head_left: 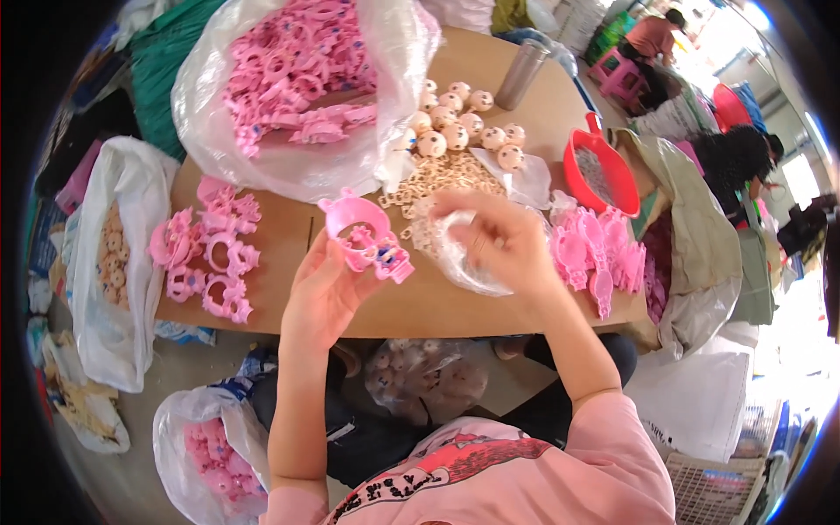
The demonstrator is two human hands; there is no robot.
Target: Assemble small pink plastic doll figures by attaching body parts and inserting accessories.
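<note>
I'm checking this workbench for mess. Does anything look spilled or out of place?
Nothing looks damaged. Small beige rings lie in a loose scatter on the brown tabletop, not in a container. The left hand holds a pink plastic toy piece; the right hand reaches into a clear plastic bag.

A red scoop [600, 175] and metal cup [521, 74] sit on the table [284, 236].

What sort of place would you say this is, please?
Probably a small toy-assembly workshop: a big plastic bag of pink plastic parts, beige beads on a wooden table, and other people working nearby.
</note>
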